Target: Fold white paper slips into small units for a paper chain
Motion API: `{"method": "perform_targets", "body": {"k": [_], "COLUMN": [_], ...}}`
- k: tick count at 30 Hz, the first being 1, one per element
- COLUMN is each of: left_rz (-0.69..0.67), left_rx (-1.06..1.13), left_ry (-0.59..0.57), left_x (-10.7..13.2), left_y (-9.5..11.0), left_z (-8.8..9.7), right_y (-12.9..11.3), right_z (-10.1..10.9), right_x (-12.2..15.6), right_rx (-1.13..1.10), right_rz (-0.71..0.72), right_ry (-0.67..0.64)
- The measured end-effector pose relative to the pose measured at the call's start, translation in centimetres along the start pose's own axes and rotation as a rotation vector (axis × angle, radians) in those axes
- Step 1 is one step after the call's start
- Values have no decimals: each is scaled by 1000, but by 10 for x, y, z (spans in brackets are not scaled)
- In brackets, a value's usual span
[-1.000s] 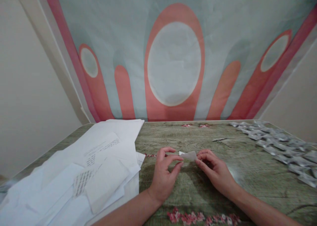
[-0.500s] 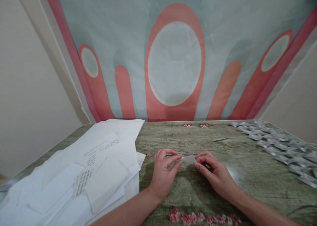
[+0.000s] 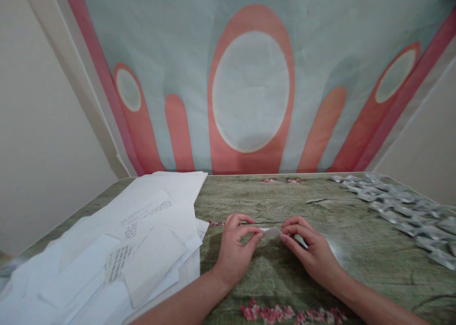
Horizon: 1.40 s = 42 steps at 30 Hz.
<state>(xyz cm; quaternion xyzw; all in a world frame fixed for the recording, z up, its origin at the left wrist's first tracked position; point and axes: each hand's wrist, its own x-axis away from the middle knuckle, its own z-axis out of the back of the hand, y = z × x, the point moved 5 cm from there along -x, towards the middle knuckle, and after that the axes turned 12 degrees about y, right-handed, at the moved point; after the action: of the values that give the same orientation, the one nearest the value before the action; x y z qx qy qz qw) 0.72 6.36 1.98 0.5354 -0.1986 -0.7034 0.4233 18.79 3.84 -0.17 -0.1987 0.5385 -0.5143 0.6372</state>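
We hold the small folded piece of white paper (image 3: 271, 231) between both hands, low over the green wood-patterned table (image 3: 356, 268), near its middle. Our left hand (image 3: 233, 251) pinches the paper's left end, thumb and forefinger closed on it. Our right hand (image 3: 313, 253) pinches the right end the same way, thumb and forefinger closed on it. We cannot tell whether the paper touches the table. A loose pile of white printed sheets (image 3: 142, 230) lies just beside the left hand. Rows of small grey folded packets (image 3: 402, 211) lie well apart, along the table's right edge.
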Motion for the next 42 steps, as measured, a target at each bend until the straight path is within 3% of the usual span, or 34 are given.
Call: {"method": "perform_targets", "body": {"k": [14, 24, 33, 42], "left_rz": [87, 228, 238, 279], "left_rx": [40, 214, 260, 259], "left_ry": [-17, -73, -64, -94], "left_x": [1, 2, 3, 2], "left_y": [-7, -15, -15, -12], "left_z": [-3, -9, -10, -12], "right_y": [-4, 9, 10, 9], "right_z": [2, -1, -1, 1], "right_x": [0, -4, -3, -3], "right_rx": [44, -51, -86, -108], "right_rz": [60, -62, -124, -114], "right_ry": [19, 17, -21, 54]}}
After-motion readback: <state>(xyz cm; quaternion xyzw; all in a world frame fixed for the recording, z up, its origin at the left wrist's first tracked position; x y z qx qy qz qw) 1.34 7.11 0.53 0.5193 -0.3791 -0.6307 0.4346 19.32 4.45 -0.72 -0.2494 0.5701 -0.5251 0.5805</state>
